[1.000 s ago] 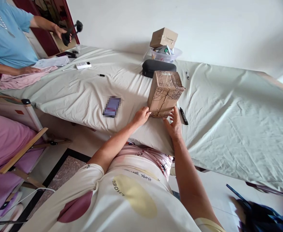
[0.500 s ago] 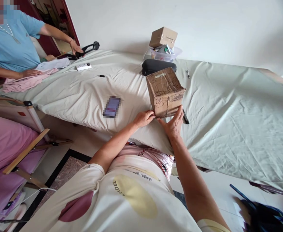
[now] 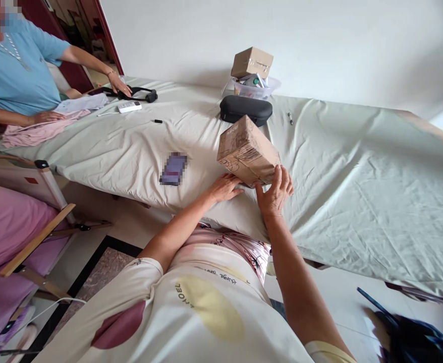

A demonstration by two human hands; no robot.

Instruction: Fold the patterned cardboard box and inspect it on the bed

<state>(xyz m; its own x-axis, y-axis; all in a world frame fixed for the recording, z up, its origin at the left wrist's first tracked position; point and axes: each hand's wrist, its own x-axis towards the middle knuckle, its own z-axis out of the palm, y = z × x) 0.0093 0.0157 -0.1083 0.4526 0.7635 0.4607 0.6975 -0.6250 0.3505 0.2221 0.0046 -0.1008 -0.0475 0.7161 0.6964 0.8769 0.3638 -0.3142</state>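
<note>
A cardboard box (image 3: 250, 154) with scribbled dark lines stands turned cornerwise to me near the front edge of the cloth-covered table (image 3: 342, 166). My right hand (image 3: 276, 191) grips its lower right corner, thumb at the near side and fingers up along the right face. Beside the lower left edge lies my left hand (image 3: 225, 188), fingers stretched out toward the box; whether the fingertips touch its base I cannot tell. Just behind the box sits a black hard case (image 3: 246, 110).
A phone (image 3: 173, 168) lies left of the box. At the back, a clear plastic basin (image 3: 261, 92) carries a smaller carton (image 3: 252, 61). A small pen-like item (image 3: 290, 118) rests right of the case. At left, a co-worker's hand (image 3: 120, 85) touches a black strap-like device (image 3: 146, 95).
The scribbled box has been turned so that a corner now faces me. My right hand has shifted slightly right with it. The co-worker's black device has come down onto the table.
</note>
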